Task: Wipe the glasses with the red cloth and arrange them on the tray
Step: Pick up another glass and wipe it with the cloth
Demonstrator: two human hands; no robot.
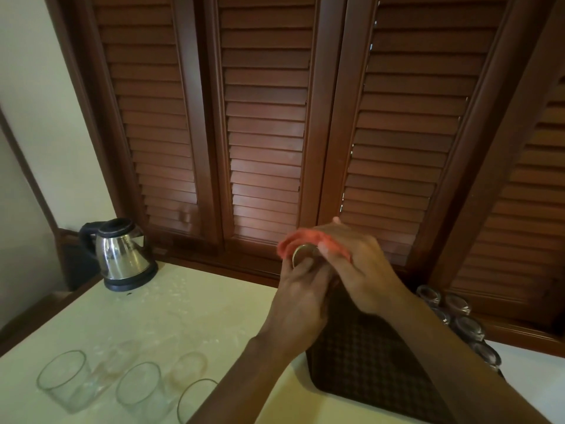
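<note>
My left hand [301, 289] grips a clear glass [302, 254] held up above the table, its round rim turned toward me. My right hand [359, 264] holds the red cloth [305, 238] bunched over and around the glass. Below my forearms lies the dark checked tray [360, 359]. Several glasses [464, 325] stand upside down in a row along the tray's right edge. Three more clear glasses [65, 379] stand upright on the pale table at the lower left, the nearest partly hidden by my left arm.
A steel electric kettle [122, 255] with a black handle stands at the table's far left corner. Brown louvred wooden shutters [266, 133] rise right behind the table. The cream tabletop [189, 316] stretches between kettle and tray.
</note>
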